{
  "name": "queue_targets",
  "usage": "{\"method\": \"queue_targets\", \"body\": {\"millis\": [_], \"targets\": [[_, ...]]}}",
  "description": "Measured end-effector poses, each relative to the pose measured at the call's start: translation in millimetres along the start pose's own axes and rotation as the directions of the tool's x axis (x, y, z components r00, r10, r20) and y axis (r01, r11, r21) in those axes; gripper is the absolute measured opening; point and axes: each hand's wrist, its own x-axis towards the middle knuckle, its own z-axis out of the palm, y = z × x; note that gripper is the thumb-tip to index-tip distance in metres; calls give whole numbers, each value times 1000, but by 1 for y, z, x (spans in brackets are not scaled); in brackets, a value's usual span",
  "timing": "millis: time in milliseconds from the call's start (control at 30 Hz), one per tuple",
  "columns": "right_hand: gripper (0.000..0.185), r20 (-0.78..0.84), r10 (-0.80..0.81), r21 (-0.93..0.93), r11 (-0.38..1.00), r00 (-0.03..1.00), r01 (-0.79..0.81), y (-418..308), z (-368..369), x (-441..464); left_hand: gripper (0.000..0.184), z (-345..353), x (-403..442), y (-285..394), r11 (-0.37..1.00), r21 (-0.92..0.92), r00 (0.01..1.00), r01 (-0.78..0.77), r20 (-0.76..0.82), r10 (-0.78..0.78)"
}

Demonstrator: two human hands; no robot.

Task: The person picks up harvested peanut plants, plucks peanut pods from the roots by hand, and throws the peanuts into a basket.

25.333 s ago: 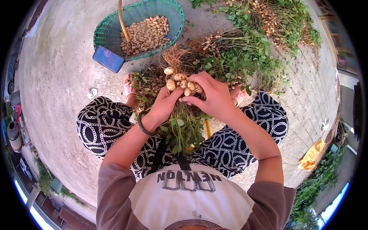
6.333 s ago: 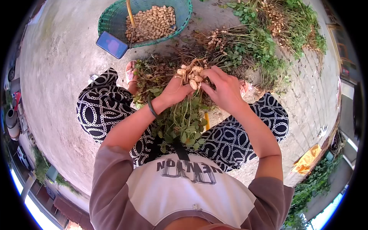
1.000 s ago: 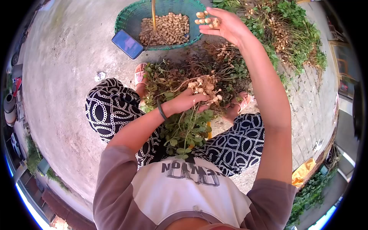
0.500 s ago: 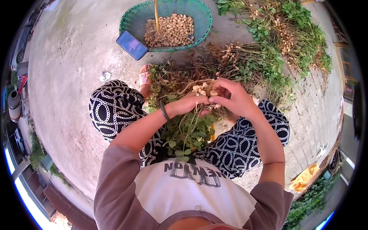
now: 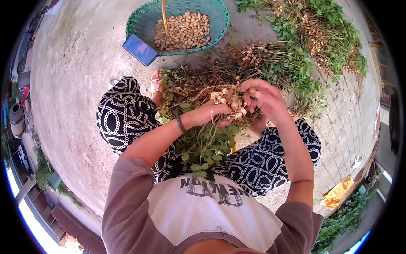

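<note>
Basket (image 5: 144,24) cut off above, stems (image 5: 206,142) partly hidden by left hand (image 5: 210,113)

The pale concrete ground (image 5: 67,89) around you bore the green basket (image 5: 218,26), peanut plants (image 5: 338,42) heaped near your sandalled feet (image 5: 157,81) and out to your far right, a small white scrap (image 5: 112,83) and what looked like a crumpled yellow sheet (image 5: 337,192)

A basket (image 5: 141,26) is woven in green, with tan peanuts (image 5: 188,30) held inside. A blue screen is shown on the phone (image 5: 140,50) left of the basket. Below the basket, black trousers (image 5: 127,112) are patterned with white chain loops; a white shirt (image 5: 211,216) is sleeved in brown.
</note>
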Motion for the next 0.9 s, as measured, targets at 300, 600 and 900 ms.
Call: {"method": "queue_targets", "body": {"millis": [300,600,900], "targets": [[29,168,-198,-852,463,966,243,4,12,-10,22,-3,5,-11,999,35,999,39,-10,-39],[15,172,-343,-738,577,924,351,22,-1,-5,21,-8,6,-36,938,290,978,-188,-35,207],[38,-116,26,233,972,993,1,5,-20,2,25,4,-9,-13,981,129,984,-147,-80,158]]}}
